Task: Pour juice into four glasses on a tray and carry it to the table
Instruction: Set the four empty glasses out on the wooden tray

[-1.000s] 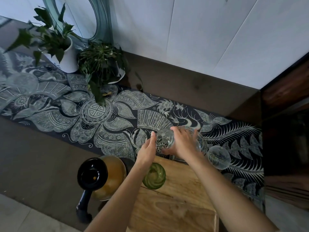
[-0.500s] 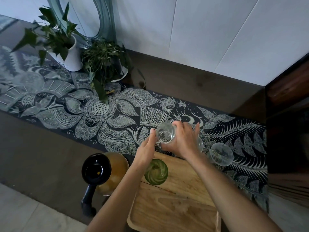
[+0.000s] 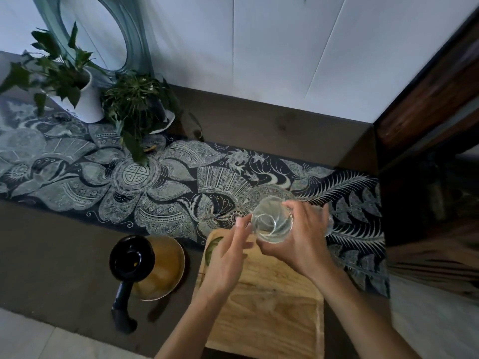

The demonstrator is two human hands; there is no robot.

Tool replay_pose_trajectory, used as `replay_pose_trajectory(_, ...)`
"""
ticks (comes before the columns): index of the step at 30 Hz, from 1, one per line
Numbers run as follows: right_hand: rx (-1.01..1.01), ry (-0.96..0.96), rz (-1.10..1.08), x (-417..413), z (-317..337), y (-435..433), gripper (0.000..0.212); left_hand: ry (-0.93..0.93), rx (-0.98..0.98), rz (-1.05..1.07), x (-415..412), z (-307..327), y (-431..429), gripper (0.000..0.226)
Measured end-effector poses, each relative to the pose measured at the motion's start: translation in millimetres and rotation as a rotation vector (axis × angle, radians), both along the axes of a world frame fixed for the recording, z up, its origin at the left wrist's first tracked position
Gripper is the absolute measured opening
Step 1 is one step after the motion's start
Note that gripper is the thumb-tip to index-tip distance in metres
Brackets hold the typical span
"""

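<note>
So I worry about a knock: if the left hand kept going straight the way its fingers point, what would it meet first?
Probably the clear glass held in the right hand; the left hand has its fingertips almost at the glass's side, though depth is unclear.

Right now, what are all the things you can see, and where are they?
Clear glass: one, see-through, held above the tray's far end.
Green glass: one, on the tray, mostly behind the left hand.
Wooden tray: one, light brown, bottom centre.
Juice jug: one, black lid and handle, amber juice, left of the tray.
Potted plants: two, green, far left.
Patterned runner: one, dark, across the counter.
Round mirror: one, teal frame, against the wall.
Left hand: open, over the tray.
Right hand: grips the clear glass.
</note>
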State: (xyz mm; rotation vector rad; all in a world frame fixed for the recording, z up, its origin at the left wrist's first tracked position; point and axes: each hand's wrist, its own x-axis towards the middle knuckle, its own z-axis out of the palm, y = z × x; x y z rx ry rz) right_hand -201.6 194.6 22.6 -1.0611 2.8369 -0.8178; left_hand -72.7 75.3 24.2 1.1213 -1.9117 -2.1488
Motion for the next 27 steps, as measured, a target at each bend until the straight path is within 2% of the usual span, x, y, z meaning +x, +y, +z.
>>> replay_pose_trajectory(4,0.077,-0.027,-0.048,10,-10,34,0.096,-0.04,-0.003,-0.054,4,-11,27,0.065)
replay_pose_trajectory(13,0.131,-0.149,-0.138,31,-54,84,0.096,-0.174,-0.01,-0.148,9,-41,72,0.035)
replay_pose_trajectory(18,0.153,-0.209,-0.162,36,-71,99,0.103,-0.235,-0.035,-0.19,3,-55,85,0.062)
replay_pose_trajectory(27,0.19,-0.223,-0.137,31,-76,105,0.101,-0.268,-0.016,-0.178,0,-62,88,0.059)
